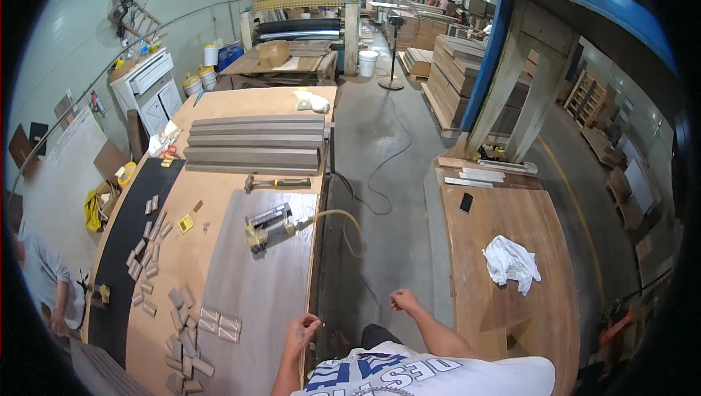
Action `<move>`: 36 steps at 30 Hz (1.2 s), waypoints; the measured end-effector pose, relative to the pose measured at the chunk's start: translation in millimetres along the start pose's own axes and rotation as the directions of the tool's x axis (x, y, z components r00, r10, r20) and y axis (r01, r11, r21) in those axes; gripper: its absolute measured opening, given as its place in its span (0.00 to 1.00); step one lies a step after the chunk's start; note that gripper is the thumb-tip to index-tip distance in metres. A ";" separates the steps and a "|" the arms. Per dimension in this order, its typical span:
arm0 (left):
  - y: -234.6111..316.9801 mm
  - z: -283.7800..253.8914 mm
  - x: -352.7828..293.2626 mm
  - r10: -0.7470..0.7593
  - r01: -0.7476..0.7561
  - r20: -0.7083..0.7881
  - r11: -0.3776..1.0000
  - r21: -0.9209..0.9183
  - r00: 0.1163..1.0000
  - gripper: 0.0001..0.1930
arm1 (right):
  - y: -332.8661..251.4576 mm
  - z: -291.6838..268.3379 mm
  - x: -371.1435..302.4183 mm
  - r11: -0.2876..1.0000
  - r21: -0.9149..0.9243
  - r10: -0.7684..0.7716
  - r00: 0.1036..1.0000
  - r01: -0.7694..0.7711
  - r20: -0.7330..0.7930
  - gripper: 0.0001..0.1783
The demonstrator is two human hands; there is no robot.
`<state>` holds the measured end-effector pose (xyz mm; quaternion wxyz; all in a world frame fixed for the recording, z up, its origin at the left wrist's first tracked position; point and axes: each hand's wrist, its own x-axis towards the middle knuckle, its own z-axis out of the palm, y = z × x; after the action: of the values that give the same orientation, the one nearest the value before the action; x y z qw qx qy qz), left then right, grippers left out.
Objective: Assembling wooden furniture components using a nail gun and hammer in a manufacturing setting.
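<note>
- Workshop with grey floor (372, 148), stacked boards beyond, fan (394, 22) on a stand, blue-painted frame (480, 67) at right.
- Grey-brown panel (255, 279) along right edge of table (248, 100), near half.
- Left hand (307, 325) by table's right edge, at panel's near part; fingers bent inward, cannot tell if pinching something small.
- Right hand (404, 300) out past table's right edge, above floor; fingers curled, contents not visible.
- Nail gun (277, 233) on panel's far part, hose (354, 224) looping over table's right edge.
- Four light-edged blocks (219, 325) grouped at panel's left edge; loose blocks scattered toward table's near-left corner.
- Hammer (277, 183) just beyond panel's far edge; grey strips (255, 144) stacked farther on.
- White cloth (511, 264) and black phone (466, 202) on bench (496, 213) at right, phone nearer bench's far-left corner.
- Co-worker (45, 272) beyond table's left edge.
</note>
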<state>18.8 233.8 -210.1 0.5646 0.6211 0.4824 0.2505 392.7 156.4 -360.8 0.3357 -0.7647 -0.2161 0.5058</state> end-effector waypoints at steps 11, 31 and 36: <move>-55.6 -28.1 71.9 -0.214 0.188 -0.279 0.975 -0.120 0.936 0.10 | -27.2 34.5 111.8 0.804 -0.594 0.168 0.940 0.043 0.296 0.13; 40.2 6.8 114.6 -0.512 -0.147 -0.562 0.641 -0.754 0.649 0.12 | -142.0 -21.2 309.8 0.837 -0.548 0.191 0.938 -0.002 0.288 0.13; 55.2 11.9 120.9 -0.526 -0.163 -0.582 0.639 -0.752 0.620 0.14 | -128.8 -12.2 301.8 0.827 -0.560 0.255 0.919 -0.047 0.300 0.14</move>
<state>95.9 340.6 -189.1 0.5322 0.1068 0.5920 0.5957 524.3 442.7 -453.0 0.0180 -0.7365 -0.3462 0.5809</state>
